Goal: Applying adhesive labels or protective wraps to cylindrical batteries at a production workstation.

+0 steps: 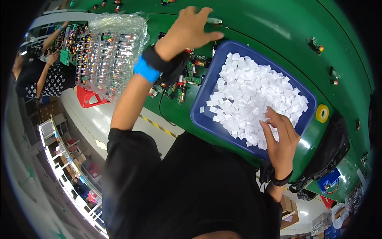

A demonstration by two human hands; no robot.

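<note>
My left hand (pixel 192 31) reaches over the green tabletop with its fingers spread, holding nothing that I can see. Close beyond its fingertips lies a small clear part (pixel 215 20). A blue plastic tray (pixel 210 122) in front of me holds a heap of small white square pieces (pixel 254 87). Over the near right part of that heap is my right hand (pixel 283 139), its fingers curved and apart, the tips close to the pieces. No piece shows between them. Left of the tray, partly hidden by my left wrist, lie small green circuit boards with battery-like cylinders (pixel 181 85).
Clear plastic packing (pixel 109 55) with rows of small assemblies stands at the left. A yellow tape roll (pixel 322 107) lies against the tray's right side, beside a black bag (pixel 329 149). Small assemblies (pixel 316 46) lie farther right. Another person (pixel 51 77) works at far left.
</note>
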